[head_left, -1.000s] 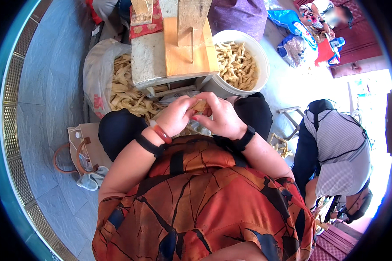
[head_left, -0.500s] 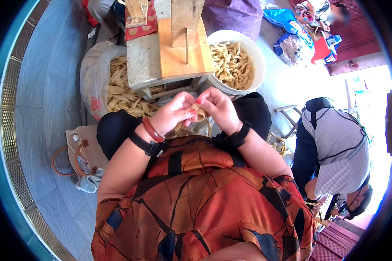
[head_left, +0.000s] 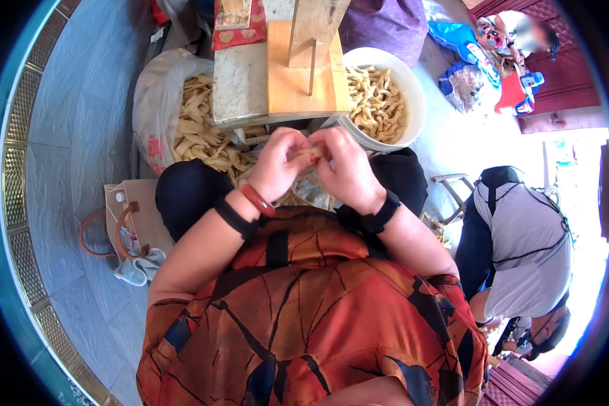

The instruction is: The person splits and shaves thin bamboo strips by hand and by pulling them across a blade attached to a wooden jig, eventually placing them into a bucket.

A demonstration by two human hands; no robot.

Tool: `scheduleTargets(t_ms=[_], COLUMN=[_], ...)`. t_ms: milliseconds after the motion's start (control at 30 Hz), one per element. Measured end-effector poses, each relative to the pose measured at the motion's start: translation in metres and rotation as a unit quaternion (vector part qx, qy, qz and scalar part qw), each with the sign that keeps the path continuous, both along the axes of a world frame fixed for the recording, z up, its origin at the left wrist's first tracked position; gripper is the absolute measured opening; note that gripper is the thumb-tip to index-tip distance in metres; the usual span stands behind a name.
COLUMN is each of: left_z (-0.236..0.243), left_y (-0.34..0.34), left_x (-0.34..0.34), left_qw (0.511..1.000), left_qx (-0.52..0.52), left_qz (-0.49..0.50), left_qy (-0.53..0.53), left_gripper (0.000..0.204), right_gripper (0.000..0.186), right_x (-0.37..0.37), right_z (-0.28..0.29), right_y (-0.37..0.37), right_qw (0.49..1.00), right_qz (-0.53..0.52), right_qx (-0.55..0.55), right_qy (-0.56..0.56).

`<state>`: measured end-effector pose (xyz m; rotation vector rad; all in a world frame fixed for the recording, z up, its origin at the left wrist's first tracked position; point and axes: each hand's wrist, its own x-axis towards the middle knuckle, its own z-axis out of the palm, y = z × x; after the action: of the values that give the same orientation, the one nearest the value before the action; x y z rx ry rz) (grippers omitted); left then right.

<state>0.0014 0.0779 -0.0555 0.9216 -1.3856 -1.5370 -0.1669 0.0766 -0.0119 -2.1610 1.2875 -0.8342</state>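
Observation:
My left hand and my right hand meet over my lap, fingertips pinched together on a small pale strip piece. The left wrist carries a red bangle and a black band; the right wrist has a black watch. Just beyond the hands stands a wooden block stand on a grey slab. Right of it is a white bowl filled with tan folded pieces. Left of it a clear plastic bag holds flat tan strips.
A brown handbag with a cloth lies on the grey tiled floor at my left. A person in a striped top bends over at the right beside a small stool. Bags and coloured items lie at the top right.
My hands have stayed together at the strip piece, fingers shifting slightly; the view has moved a little closer over the bowl and stand.

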Motion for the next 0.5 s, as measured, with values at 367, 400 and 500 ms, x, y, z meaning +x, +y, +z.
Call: scheduleTargets(t_ms=[367,400,500], left_z=[-0.009,-0.006,0.006], left_y=[0.009,0.009,0.008], left_x=[-0.002,-0.003,0.002], left_qw=[0.979,0.983,0.993], left_qx=[0.09,0.061,0.06], left_qz=[0.012,0.031,0.019], left_qy=[0.183,0.172,0.1], left_gripper=[0.017,0.016,0.014], right_gripper=[0.011,0.012,0.025], right_x=[-0.019,-0.022,-0.026], right_z=[0.004,0.002,-0.004], right_y=[-0.002,0.0,-0.003], right_qw=[0.982,0.931,0.855], right_qz=[0.091,0.069,0.077], right_qx=[0.133,0.3,0.431], right_qy=[-0.097,-0.194,-0.278])
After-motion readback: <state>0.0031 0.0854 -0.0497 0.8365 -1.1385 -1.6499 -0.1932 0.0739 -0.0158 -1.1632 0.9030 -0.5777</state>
